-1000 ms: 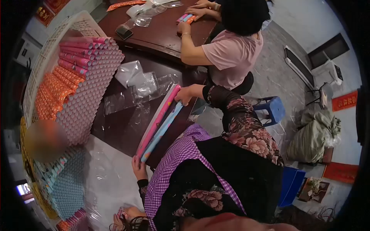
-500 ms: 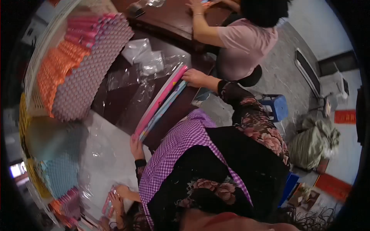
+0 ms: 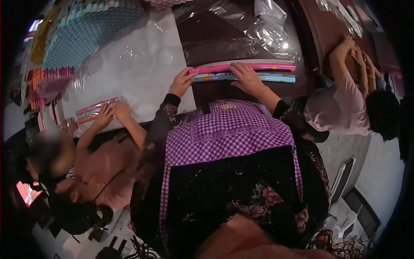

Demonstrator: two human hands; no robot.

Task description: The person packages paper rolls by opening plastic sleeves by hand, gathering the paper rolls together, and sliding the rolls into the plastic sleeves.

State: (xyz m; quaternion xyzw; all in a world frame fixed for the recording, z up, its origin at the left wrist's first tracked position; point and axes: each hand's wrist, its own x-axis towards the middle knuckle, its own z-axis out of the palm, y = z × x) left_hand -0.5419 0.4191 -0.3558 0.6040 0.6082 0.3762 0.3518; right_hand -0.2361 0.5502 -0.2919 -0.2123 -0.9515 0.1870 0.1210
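A pink patterned wrapping paper roll [image 3: 269,67] and a light blue one [image 3: 276,77] lie side by side on the dark table in front of me. A pale strip shows along the far side of the pink roll. My left hand [image 3: 183,82] has its fingers curled round the left ends of the rolls. Across their middle lies my right hand [image 3: 249,80], fingers over the pink roll and thumb at the near side of the blue one. The palm side of each hand is hidden.
Clear plastic film [image 3: 241,47] lies beyond the rolls. A white sheet [image 3: 142,52] covers the table to the left, with stacked blue rolls [image 3: 90,32] behind. One co-worker's hands [image 3: 113,113] rest by wrapped rolls [image 3: 97,108] at left; another person [image 3: 340,108] works at right.
The view has swung round, so the rolls now lie crosswise. My right hand has gone from their far ends to the middle; my left hand stays at the left ends.
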